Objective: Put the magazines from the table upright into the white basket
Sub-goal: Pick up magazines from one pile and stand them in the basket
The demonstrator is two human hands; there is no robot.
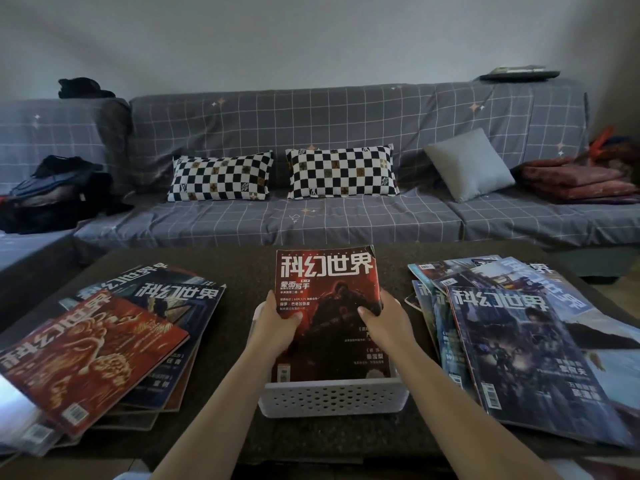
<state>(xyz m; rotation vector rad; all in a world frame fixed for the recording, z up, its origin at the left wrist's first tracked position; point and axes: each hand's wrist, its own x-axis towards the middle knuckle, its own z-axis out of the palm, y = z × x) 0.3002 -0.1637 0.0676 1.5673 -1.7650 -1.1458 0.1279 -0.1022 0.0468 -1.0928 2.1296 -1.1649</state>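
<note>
Standing upright in the white basket (332,396), a red-covered magazine (327,306) faces the camera, its lower edge already down inside the basket walls. Both hands grasp it by the sides: the left hand (278,318) curls round the left edge, the right hand (382,315) round the right edge, thumbs on the cover. The basket sits at the middle of a dark table (242,275). A fanned left pile of magazines (114,344) and a right pile of magazines (512,344) lie flat on either side, so most of the job seems left. Behind stands a grey checked sofa (346,126).
</note>
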